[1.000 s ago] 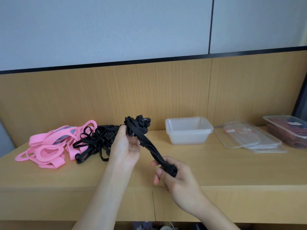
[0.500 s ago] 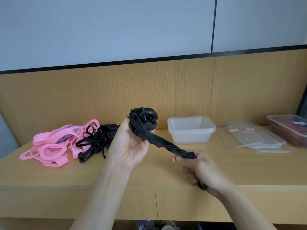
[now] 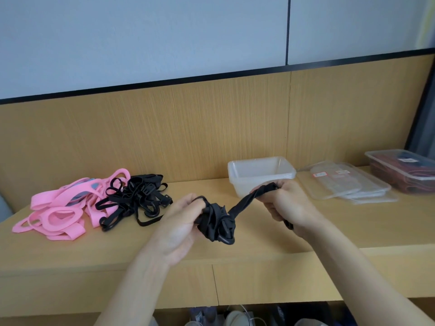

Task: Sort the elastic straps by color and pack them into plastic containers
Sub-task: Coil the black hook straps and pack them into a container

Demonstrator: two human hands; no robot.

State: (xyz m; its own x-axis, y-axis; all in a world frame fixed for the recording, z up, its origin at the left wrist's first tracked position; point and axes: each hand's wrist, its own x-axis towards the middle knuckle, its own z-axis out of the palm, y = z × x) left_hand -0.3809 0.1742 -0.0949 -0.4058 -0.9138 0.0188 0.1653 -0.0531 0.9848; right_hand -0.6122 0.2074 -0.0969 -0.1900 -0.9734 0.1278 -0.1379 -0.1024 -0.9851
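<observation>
A bunched black elastic strap [image 3: 217, 221] is stretched between both hands above the wooden counter. My left hand [image 3: 181, 222] grips its wadded end, where a black plastic hook hangs down. My right hand [image 3: 286, 203] grips the strap's other end, pulled up to the right, just in front of the empty clear plastic container [image 3: 260, 175]. A heap of pink straps [image 3: 63, 208] lies at the left of the counter, with a tangle of black straps [image 3: 138, 198] beside it.
Flat clear lids [image 3: 346, 184] lie right of the empty container. A lidded container with dark red contents [image 3: 404, 171] stands at the far right. A wooden back panel rises behind the counter [image 3: 259, 245]; items show on the floor beneath it.
My left hand has lowered with the wadded end of the strap. My right hand has risen to the right toward the container, so the strap now slopes up to the right.
</observation>
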